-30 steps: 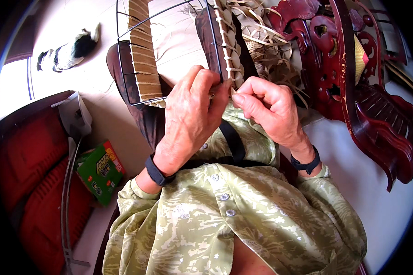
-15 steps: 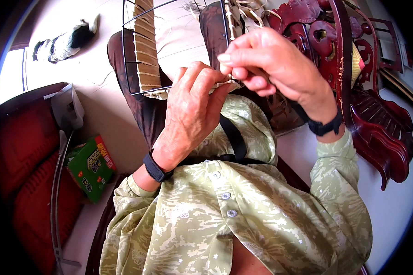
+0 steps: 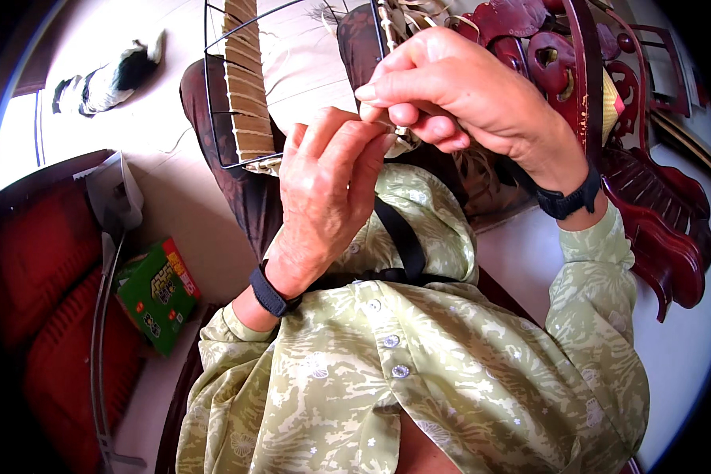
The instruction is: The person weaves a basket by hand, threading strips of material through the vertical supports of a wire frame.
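A black wire frame [image 3: 207, 99] rests across my lap, with a flat tan strip [image 3: 245, 87] on its left side bound by pale cord. My left hand [image 3: 324, 186] is closed over the frame's near edge, thumb and forefinger pressed together there. Just to the right, my right hand [image 3: 474, 107] pinches thumb against forefinger, close above the left fingertips. Whatever lies in that pinch is too thin or hidden to make out. More pale wrapping [image 3: 407, 142] shows on the frame's near right corner beneath the right fingers.
Loose pale strips [image 3: 434, 16] lie beyond the frame at the right. Carved dark-red wooden furniture [image 3: 608, 158] stands to the right. On the left are a red-cushioned seat [image 3: 55, 261], a grey metal stand [image 3: 101, 340] and a green box [image 3: 158, 296]. A black-and-white animal [image 3: 110, 79] lies on the floor.
My right hand has moved a little left and up, its pinch now nearer the left fingers. The frame and my left hand have shifted slightly.
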The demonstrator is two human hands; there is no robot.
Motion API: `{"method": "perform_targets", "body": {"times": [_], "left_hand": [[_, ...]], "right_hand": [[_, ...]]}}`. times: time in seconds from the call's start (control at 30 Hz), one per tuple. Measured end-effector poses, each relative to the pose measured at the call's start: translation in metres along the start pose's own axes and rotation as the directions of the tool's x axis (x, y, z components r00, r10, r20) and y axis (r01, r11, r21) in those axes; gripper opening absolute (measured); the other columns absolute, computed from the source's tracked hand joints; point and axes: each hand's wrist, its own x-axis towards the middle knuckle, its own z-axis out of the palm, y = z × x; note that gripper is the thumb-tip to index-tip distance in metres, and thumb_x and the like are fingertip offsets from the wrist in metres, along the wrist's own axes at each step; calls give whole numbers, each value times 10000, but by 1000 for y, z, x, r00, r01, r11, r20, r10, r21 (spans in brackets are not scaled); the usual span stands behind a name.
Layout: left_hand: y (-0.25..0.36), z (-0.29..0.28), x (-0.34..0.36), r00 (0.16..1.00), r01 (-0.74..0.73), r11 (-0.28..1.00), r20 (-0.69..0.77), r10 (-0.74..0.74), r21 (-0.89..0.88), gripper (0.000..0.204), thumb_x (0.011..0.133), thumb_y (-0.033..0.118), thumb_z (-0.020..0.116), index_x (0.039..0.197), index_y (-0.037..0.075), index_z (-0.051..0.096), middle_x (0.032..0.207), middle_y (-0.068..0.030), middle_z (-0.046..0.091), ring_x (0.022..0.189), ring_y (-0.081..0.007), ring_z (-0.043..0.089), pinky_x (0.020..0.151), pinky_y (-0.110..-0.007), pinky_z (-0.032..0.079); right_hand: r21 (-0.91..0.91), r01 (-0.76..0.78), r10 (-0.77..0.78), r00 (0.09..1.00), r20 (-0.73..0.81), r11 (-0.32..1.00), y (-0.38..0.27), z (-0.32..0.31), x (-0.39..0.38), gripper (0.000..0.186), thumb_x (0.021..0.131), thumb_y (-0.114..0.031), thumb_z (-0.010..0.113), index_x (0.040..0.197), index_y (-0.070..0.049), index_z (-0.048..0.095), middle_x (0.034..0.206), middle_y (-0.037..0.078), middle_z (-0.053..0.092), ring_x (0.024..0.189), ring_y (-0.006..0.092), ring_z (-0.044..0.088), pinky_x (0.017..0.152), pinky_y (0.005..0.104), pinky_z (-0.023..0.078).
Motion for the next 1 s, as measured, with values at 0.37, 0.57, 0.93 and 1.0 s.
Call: {"method": "perform_targets", "body": {"times": [0.37,0.57,0.93,1.0], "left_hand": [[9,-10,11,814,570,671,213,-541,-475,218,968,200,669,1069,13,720,841,-55,681,687,-110,627,611,-262,503],[6,-17,19,744,663,566,344,-572,-490,235,981,235,655,1109,52,727,807,6,697,647,-33,564,571,-202,477],[5,-19,42,607,788,564,466,-644,-247,323,1023,277,534,896,8,660,774,-22,667,530,-29,507,458,-187,379],[0,-21,48,562,800,575,552,-616,-172,324,1020,271,540,906,-8,660,777,-30,666,540,-37,527,460,-192,397]], "right_hand": [[-70,-36,52,969,243,997,-46,-9,9,209,925,-167,630,840,22,658,688,46,636,502,89,550,455,230,431],[-216,131,-116,990,81,968,-25,4,9,243,937,-178,632,809,27,658,664,24,632,490,44,534,422,187,401],[-370,630,-730,604,-318,683,52,8,-41,110,956,-51,623,943,21,706,830,46,689,637,65,576,562,204,473],[-354,459,-573,734,-365,815,78,11,-33,113,952,-65,638,1001,-6,720,781,21,693,613,52,589,532,206,467]]}}
